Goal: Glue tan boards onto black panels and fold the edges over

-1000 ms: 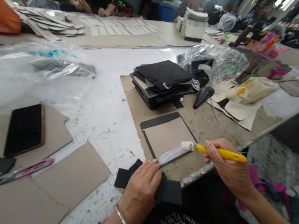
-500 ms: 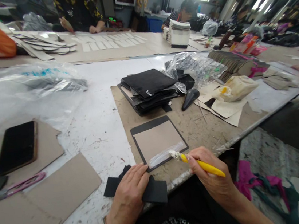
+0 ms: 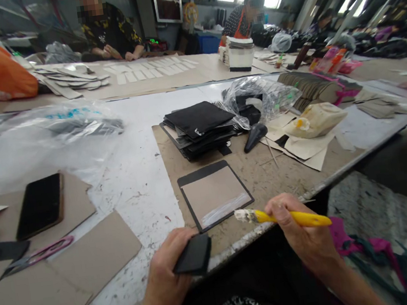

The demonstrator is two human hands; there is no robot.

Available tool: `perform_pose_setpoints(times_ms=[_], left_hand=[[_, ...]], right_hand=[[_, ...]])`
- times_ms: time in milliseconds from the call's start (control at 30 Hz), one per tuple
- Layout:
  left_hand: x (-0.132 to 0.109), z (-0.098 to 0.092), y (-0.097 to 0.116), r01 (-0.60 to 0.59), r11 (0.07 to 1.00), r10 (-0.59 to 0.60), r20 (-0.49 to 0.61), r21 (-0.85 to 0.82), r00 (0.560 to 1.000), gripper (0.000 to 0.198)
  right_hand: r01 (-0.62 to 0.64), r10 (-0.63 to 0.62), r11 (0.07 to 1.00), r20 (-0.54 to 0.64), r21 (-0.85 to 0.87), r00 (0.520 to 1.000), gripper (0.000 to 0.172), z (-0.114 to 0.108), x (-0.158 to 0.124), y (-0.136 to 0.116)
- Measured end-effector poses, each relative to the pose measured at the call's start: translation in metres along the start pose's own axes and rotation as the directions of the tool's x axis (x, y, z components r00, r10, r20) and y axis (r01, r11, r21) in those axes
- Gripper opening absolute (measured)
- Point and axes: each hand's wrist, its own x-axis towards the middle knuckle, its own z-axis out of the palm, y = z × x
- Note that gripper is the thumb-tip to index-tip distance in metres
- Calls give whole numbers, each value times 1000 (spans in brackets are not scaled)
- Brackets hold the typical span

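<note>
My right hand (image 3: 291, 221) is closed around a yellow-handled brush (image 3: 305, 217), its bristles caked with white paste and raised clear of the work. My left hand (image 3: 169, 262) grips a small black piece (image 3: 193, 255), folded or stacked, near the table's front edge. Between and beyond both hands lies a flat beige panel with a black border (image 3: 214, 191). A white smear of paste runs along the panel's near side. Behind it stands a stack of black panels (image 3: 199, 123). Both are on a brown board (image 3: 244, 232).
Left of me lie a phone (image 3: 40, 206), pink-handled scissors (image 3: 47, 251) and beige sheets (image 3: 99, 246). A black teardrop-shaped object (image 3: 255, 137), clear plastic (image 3: 263, 94) and a paste-stained bag (image 3: 315, 120) are at the right. Two people (image 3: 110, 32) work across the table.
The brush has lifted off the panel and moved right. My left hand has gone from lying flat over the black pieces to holding a black piece up. The view has shifted slightly.
</note>
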Motion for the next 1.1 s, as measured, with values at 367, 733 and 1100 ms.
perform_pose_setpoints(times_ms=[367, 733, 1100], left_hand=[[2, 34, 50, 696, 476, -564, 421, -537, 710, 32], [-36, 33, 34, 802, 484, -636, 489, -350, 597, 40], [0, 10, 24, 783, 574, -771, 164, -242, 616, 33]], right_hand=[[-294, 169, 941, 514, 171, 841, 20, 32, -1, -26], [-98, 152, 985, 442, -143, 884, 20, 5, -21, -9], [-75, 181, 953, 359, -292, 916, 21, 2, 12, 31]])
